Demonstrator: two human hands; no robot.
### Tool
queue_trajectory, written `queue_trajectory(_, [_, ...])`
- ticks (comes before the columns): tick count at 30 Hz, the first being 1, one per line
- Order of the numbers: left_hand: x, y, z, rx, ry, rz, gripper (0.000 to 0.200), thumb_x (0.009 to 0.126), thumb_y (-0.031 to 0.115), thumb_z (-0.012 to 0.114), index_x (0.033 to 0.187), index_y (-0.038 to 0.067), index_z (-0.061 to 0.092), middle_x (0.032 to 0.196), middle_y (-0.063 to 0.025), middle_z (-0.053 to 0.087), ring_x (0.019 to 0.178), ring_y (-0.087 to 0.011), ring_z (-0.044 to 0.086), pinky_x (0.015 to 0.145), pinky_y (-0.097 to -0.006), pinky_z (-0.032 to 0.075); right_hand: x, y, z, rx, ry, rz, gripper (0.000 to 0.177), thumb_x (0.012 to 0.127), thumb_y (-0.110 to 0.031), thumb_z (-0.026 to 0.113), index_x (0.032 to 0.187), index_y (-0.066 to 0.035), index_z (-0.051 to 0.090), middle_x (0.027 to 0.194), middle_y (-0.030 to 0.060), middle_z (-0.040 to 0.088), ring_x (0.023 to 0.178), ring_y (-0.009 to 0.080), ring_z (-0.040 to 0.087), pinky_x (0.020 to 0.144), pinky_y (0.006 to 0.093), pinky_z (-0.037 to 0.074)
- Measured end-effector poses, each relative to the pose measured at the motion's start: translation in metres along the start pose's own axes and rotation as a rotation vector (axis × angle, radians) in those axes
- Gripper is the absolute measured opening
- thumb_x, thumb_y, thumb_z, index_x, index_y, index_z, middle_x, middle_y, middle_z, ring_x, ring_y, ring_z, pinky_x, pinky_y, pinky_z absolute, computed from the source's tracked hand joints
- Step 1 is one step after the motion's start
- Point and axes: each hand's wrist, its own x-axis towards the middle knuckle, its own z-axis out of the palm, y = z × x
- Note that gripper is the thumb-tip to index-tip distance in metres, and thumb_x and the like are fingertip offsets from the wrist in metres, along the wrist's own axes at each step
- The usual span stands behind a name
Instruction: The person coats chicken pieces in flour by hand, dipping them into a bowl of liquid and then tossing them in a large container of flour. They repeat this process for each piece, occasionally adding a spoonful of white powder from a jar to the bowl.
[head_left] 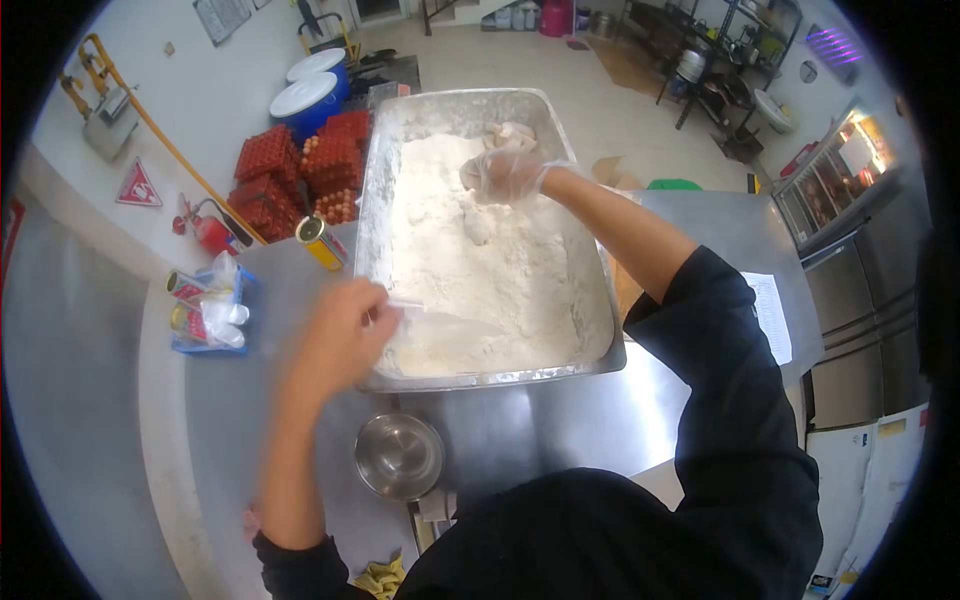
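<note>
A large steel pan (372,200) full of white flour (480,270) sits on the steel table (560,420). My right hand (505,172), in a clear plastic glove, rests on the flour at the far end of the pan, fingers curled over it. At the pan's near left corner, my bare left hand (345,335) grips a clear plastic glove or bag (430,320) that trails over the flour. The left hand is blurred.
A small empty steel bowl (399,456) stands in front of the pan. A yellow can (320,241) and a blue box of small packets (210,310) lie left of it. Red egg trays (300,170), blue drums (310,95) and a fire extinguisher (210,232) sit on the floor beyond. Paper (772,315) lies at right.
</note>
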Motion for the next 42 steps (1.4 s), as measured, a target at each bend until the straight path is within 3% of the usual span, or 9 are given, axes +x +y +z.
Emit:
queue_trajectory(4, [-0.032,0.013,0.037,-0.231,0.125,0.045,0.014,0.080,0.011,0.065,0.074,0.001,0.057,0.074,-0.0142,0.054,0.072,-0.0334,0.055,0.064,-0.0404,0.044,-0.012,-0.013,0.016,-0.179,-0.170,0.044,0.021,0.087,-0.026,0.064,0.096,-0.007,0.064,0.083,0.0108,0.065,0.082,0.0232,0.064,0.075,0.0395,0.051])
queue_trajectory(7, [-0.040,0.018,0.056,-0.245,0.137,0.035,0.015,0.076,0.012,0.065,0.069,0.004,0.055,0.070,-0.0118,0.053,0.069,-0.0318,0.056,0.060,-0.0411,0.044,-0.015,0.016,0.091,-0.183,-0.095,-0.237,0.037,0.076,-0.025,0.068,0.109,-0.008,0.066,0.094,0.0146,0.068,0.093,0.0287,0.066,0.079,0.0405,0.053])
queue_trajectory(12, [-0.041,0.021,0.065,-0.088,0.128,-0.060,0.017,0.074,0.016,0.065,0.066,0.008,0.052,0.068,-0.0077,0.054,0.066,-0.0291,0.057,0.058,-0.0424,0.045,-0.012,-0.016,0.120,-0.041,-0.200,-0.069,0.045,0.067,-0.021,0.072,0.110,-0.010,0.067,0.093,0.0144,0.071,0.088,0.0292,0.068,0.075,0.0398,0.054])
queue_trajectory(15, [-0.041,0.022,0.067,-0.080,0.150,-0.082,0.016,0.074,0.017,0.065,0.067,0.008,0.054,0.068,-0.0076,0.055,0.067,-0.0292,0.057,0.058,-0.0419,0.046,-0.023,-0.054,0.050,0.051,-0.441,-0.068,0.065,0.070,-0.017,0.073,0.132,-0.009,0.061,0.119,0.0181,0.067,0.104,0.0315,0.065,0.089,0.0383,0.053])
queue_trajectory(21, [-0.036,0.024,0.065,-0.021,0.116,-0.086,0.014,0.074,0.020,0.064,0.069,0.009,0.057,0.070,-0.0077,0.056,0.071,-0.0287,0.059,0.061,-0.0431,0.048,0.037,-0.036,0.011,0.232,-0.231,0.169,0.055,0.079,-0.019,0.069,0.132,-0.009,0.061,0.121,0.0170,0.067,0.100,0.0283,0.066,0.087,0.0352,0.055])
queue_trajectory(28, [-0.035,0.022,0.068,0.034,0.129,-0.081,0.013,0.074,0.019,0.063,0.069,0.008,0.057,0.072,-0.0088,0.057,0.073,-0.0298,0.059,0.063,-0.0438,0.048,0.093,-0.053,0.080,-0.050,0.187,-0.102,0.045,0.076,-0.011,0.071,0.121,-0.014,0.068,0.107,0.0163,0.069,0.103,0.0362,0.066,0.092,0.0426,0.053])
queue_trajectory(31, [-0.035,0.020,0.073,0.030,0.144,-0.080,0.013,0.073,0.018,0.063,0.068,0.008,0.057,0.071,-0.0087,0.056,0.072,-0.0299,0.059,0.063,-0.0441,0.048,0.082,-0.049,0.053,0.009,0.058,-0.105,0.046,0.085,-0.008,0.060,0.131,-0.004,0.061,0.119,0.0200,0.066,0.107,0.0317,0.065,0.096,0.0403,0.052])
queue_trajectory(39, [-0.034,0.021,0.072,0.023,0.195,-0.061,0.013,0.071,0.017,0.064,0.067,0.008,0.055,0.069,-0.0079,0.055,0.069,-0.0287,0.058,0.060,-0.0433,0.047,0.042,0.006,-0.010,0.416,0.017,0.194,0.040,0.090,-0.016,0.063,0.128,-0.006,0.066,0.103,0.0188,0.072,0.068,0.0170,0.066,0.054,0.0241,0.055])
queue_trajectory(42, [-0.034,0.022,0.072,0.026,0.195,-0.074,0.014,0.071,0.018,0.064,0.067,0.008,0.054,0.068,-0.0078,0.055,0.070,-0.0286,0.058,0.060,-0.0432,0.047,0.062,0.062,-0.030,-0.061,0.144,0.306,0.041,0.087,-0.029,0.070,0.123,-0.009,0.069,0.097,0.0167,0.072,0.070,0.0175,0.067,0.055,0.0274,0.053])
